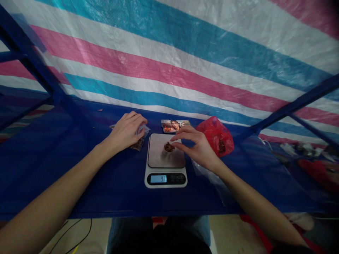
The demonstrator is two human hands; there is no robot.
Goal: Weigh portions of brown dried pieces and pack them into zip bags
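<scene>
A kitchen scale with a metal plate stands in front of me, its lit display showing what looks like 9.7. On the plate is a small brown clump of dried pieces. The thumb and index finger of my right hand are pinched together at the clump's right edge. Left of the scale, my left hand curls its fingers and thumb around the top of a small clear plastic bag with brown bits in its lower part. Part of this bag is hidden under the hand.
Beyond my right hand lies a red plastic bag with dark brown contents. A phone with a lit picture is behind the scale. Clear plastic lies under my right wrist. Striped sheeting and blue frame bars bound the blue table.
</scene>
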